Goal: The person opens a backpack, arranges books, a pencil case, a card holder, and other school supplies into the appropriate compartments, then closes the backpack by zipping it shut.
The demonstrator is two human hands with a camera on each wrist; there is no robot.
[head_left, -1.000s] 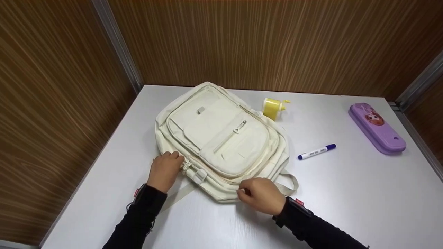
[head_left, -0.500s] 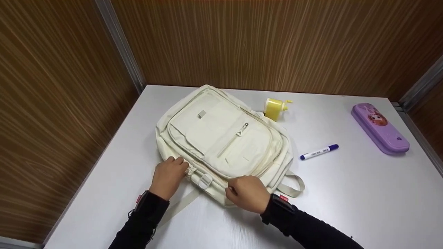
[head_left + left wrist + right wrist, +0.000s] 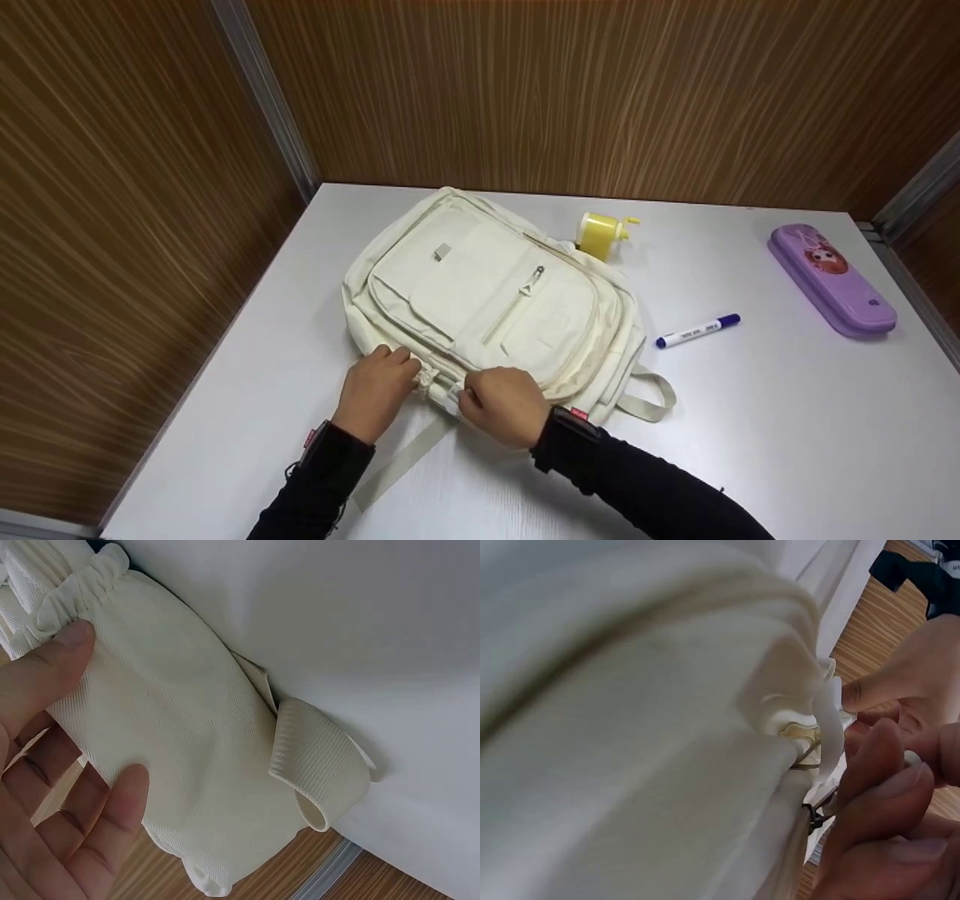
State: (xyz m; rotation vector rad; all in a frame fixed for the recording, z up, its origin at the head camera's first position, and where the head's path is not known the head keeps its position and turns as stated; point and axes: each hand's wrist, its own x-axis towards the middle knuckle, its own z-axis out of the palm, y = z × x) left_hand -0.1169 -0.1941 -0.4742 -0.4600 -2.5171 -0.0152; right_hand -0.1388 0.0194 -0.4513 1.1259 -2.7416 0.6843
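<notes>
A cream backpack (image 3: 480, 300) lies front up on the white table, its side toward me. At its near left, my left hand (image 3: 376, 390) grips the gathered elastic edge of the side pocket (image 3: 180, 697); in the left wrist view the thumb presses on the gathers. My right hand (image 3: 506, 405) is just to the right, fingers curled at the bag's near side. The right wrist view has a dark zipper slider (image 3: 819, 816) against those fingers, which pinch its pull, mostly hidden. A pale plastic buckle (image 3: 453, 399) sits between the hands, partly covered.
Touching or close behind the bag stands a yellow pencil sharpener (image 3: 600, 236) with a crank. A white marker with blue ends (image 3: 697, 331) and a purple pencil case (image 3: 832, 281) lie to the right. Wood-grain panels (image 3: 562, 97) border the table. A loose strap (image 3: 401, 465) trails toward me.
My right hand has slid left along the bag's near side, toward the left hand. The left hand keeps its grip; the bag shifts slightly in view.
</notes>
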